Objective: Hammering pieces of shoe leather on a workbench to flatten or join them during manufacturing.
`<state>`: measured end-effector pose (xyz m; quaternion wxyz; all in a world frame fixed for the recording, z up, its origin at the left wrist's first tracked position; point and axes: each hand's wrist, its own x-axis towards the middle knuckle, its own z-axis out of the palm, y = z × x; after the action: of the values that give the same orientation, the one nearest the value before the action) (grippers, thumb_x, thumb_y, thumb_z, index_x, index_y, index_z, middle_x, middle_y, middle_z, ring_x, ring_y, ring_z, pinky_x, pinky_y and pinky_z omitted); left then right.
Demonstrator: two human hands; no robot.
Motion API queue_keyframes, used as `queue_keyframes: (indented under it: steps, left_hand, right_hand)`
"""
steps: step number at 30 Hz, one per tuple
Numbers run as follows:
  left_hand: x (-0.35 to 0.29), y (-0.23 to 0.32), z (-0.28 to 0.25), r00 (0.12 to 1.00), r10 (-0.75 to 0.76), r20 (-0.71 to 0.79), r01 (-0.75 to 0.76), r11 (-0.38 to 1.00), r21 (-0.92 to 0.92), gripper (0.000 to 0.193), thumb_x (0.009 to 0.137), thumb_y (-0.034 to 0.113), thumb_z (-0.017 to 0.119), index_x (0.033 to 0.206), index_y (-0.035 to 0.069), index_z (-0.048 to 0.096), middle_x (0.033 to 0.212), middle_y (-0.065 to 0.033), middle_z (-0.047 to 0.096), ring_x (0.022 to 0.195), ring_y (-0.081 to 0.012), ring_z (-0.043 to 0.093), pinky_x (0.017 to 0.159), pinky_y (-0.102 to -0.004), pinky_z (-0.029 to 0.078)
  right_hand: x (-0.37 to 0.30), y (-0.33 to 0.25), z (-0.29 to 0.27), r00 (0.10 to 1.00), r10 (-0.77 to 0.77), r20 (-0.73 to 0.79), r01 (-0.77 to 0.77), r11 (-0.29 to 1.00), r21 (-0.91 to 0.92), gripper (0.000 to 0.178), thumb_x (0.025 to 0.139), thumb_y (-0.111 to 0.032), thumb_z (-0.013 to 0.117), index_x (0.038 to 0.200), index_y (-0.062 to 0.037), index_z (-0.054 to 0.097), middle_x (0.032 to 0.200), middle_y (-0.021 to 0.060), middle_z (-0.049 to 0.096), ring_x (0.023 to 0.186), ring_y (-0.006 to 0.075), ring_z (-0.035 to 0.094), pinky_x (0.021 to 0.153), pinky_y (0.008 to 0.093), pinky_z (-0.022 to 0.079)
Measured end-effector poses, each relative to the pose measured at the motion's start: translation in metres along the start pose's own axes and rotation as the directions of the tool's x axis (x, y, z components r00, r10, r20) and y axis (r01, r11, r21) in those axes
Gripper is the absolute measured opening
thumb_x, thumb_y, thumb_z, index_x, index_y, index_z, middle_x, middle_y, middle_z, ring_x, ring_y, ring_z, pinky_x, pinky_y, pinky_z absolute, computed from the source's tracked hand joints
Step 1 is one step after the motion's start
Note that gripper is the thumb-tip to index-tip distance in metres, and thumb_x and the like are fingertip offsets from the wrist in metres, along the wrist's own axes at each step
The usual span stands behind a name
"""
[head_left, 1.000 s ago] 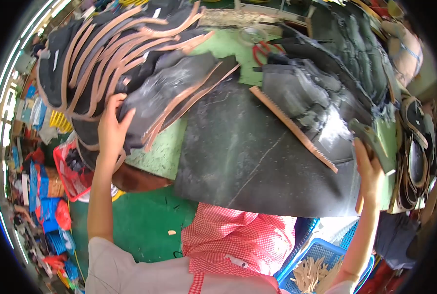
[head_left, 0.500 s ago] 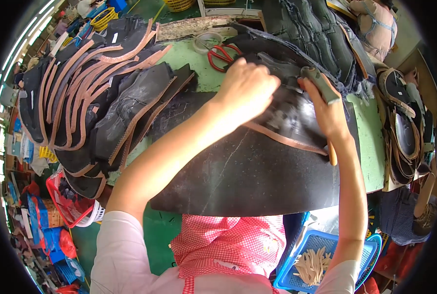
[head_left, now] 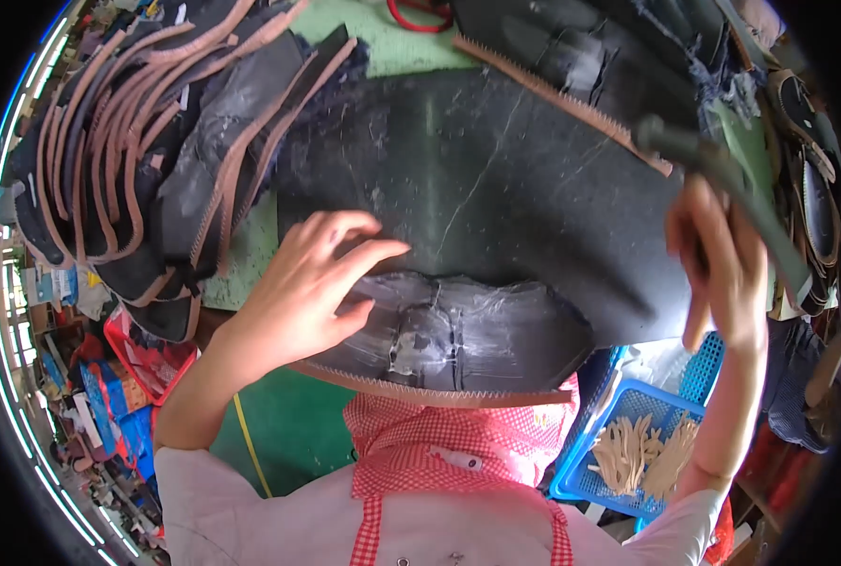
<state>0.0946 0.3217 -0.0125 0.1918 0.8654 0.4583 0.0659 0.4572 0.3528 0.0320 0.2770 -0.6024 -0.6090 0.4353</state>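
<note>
Black, scuffed and whitened at its middle, the curved piece point(head_left: 524, 330) lies at the near edge of the dark board point(head_left: 534, 217) on the desk point(head_left: 406, 47), its long axis running left to right and its brown toothed edging toward the person. The left hand point(head_left: 312, 283), fingers spread, is nearer, over its left end; contact is unclear. The right hand point(head_left: 727, 264), well apart, is closed around a hammer point(head_left: 770, 226). Half a second earlier, that near edge was bare and the left hand reached farther right.
</note>
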Motion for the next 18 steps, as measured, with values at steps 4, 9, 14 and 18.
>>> queue_keyframes:
  steps: [4, 9, 14, 18]
  left_hand:
    - [0.057, 0.019, 0.026, 0.983, 0.18, -0.022, -0.18, 0.95, -0.256, 0.049, 0.08, 0.007, 0.073, 0.129, 0.011, 0.064, 0.116, -0.0115, 0.059, 0.109, -0.0328, 0.057, 0.099, -0.0427, 0.045]
    - [0.089, 0.038, 0.081, 0.936, 0.333, -0.113, -0.351, 0.878, -0.325, 0.02, 0.082, 0.019, 0.079, 0.098, 0.009, 0.072, 0.095, -0.0044, 0.066, 0.087, -0.0229, 0.062, 0.083, -0.0376, 0.05]
    - [0.107, 0.034, 0.075, 0.929, 0.368, -0.027, -0.352, 0.862, -0.364, 0.014, 0.08, 0.017, 0.08, 0.09, 0.011, 0.073, 0.083, -0.0009, 0.068, 0.084, -0.0203, 0.062, 0.08, -0.0356, 0.05]
    - [0.119, 0.024, 0.078, 0.899, 0.436, -0.047, -0.417, 0.818, -0.395, 0.015, 0.076, 0.015, 0.082, 0.089, 0.013, 0.075, 0.082, 0.0014, 0.068, 0.081, -0.0186, 0.06, 0.078, -0.0345, 0.049]
  right_hand:
    - [-0.052, 0.019, 0.023, 0.984, -0.039, 0.175, 0.075, 0.975, -0.21, 0.032, 0.091, -0.029, 0.075, 0.099, -0.0015, 0.06, 0.066, 0.0096, 0.062, 0.053, 0.0206, 0.062, 0.05, 0.0326, 0.045]
    - [-0.085, 0.021, 0.046, 0.937, 0.087, 0.338, 0.009, 0.962, -0.273, 0.02, 0.089, -0.006, 0.069, 0.105, -0.0017, 0.057, 0.072, 0.0206, 0.065, 0.071, 0.0408, 0.071, 0.057, 0.04, 0.053]
    - [-0.094, 0.038, 0.057, 0.947, 0.134, 0.293, -0.018, 0.93, -0.368, 0.019, 0.089, -0.002, 0.068, 0.103, -0.002, 0.055, 0.073, 0.0211, 0.065, 0.068, 0.0382, 0.072, 0.055, 0.0412, 0.053]
    - [-0.084, 0.028, 0.05, 0.931, 0.227, 0.285, -0.165, 0.961, -0.224, 0.023, 0.088, -0.004, 0.073, 0.103, -0.0017, 0.056, 0.073, 0.0163, 0.062, 0.064, 0.0365, 0.07, 0.053, 0.0396, 0.051]
